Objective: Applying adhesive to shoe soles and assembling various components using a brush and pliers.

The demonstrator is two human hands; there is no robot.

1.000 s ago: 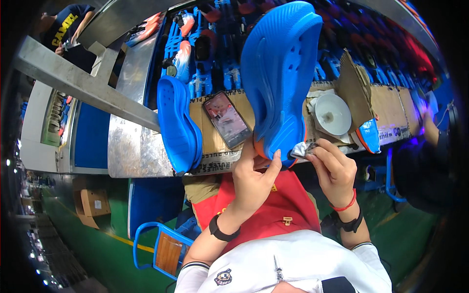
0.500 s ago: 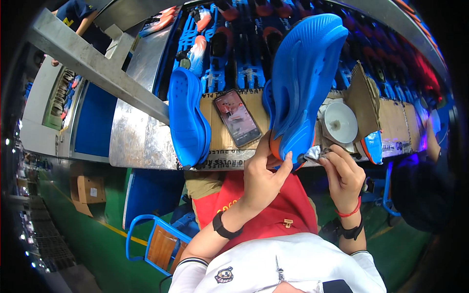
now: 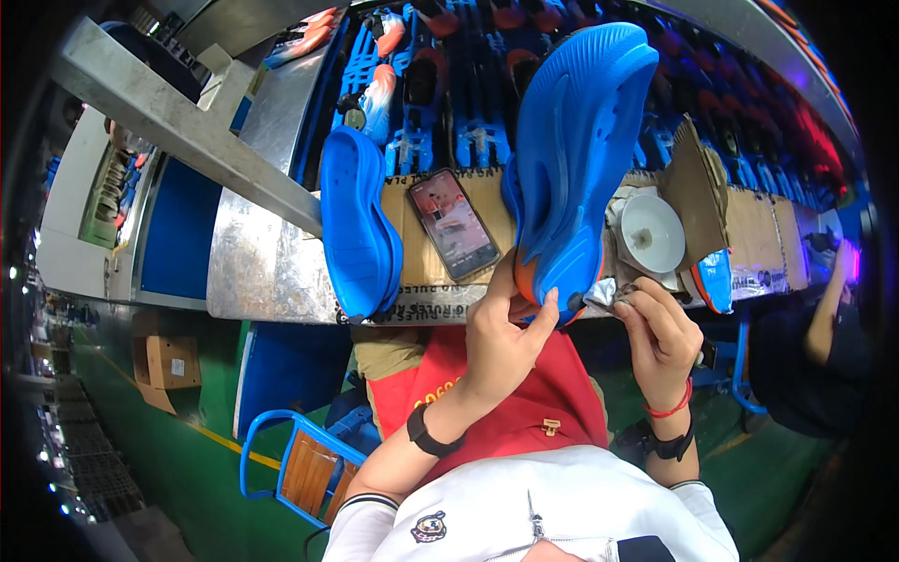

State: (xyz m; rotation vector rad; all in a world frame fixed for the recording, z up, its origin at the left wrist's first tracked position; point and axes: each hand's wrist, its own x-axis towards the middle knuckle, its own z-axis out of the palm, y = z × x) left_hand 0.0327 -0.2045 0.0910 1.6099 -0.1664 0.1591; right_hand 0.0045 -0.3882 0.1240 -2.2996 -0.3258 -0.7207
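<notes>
A blue shoe sole (image 3: 582,131) with an orange patch at its near end is held up on end over the table edge. My left hand (image 3: 501,332) grips that near end, thumb on one side and fingers behind. In my right hand (image 3: 660,328), fingertips pinch a small tool wrapped in silvery foil (image 3: 599,293). Its dark tip is at the right side of the sole's near end; whether it touches cannot be made out. Two nested blue soles (image 3: 354,225) lie to the left, and part of another blue sole (image 3: 510,192) shows behind the held one.
A phone (image 3: 453,225) lies on cardboard near the soles. To the right stand a white bowl (image 3: 653,234) and a bent cardboard piece (image 3: 695,197). Rows of blue and orange shoes (image 3: 421,94) fill the far side. A metal post (image 3: 178,131) slants across the left. A co-worker's arm (image 3: 829,309) is at far right.
The held sole has tilted and shifted slightly left. Both hands stay nearly in place. At far right the co-worker's arm has come further into view; the person at upper left has moved.
</notes>
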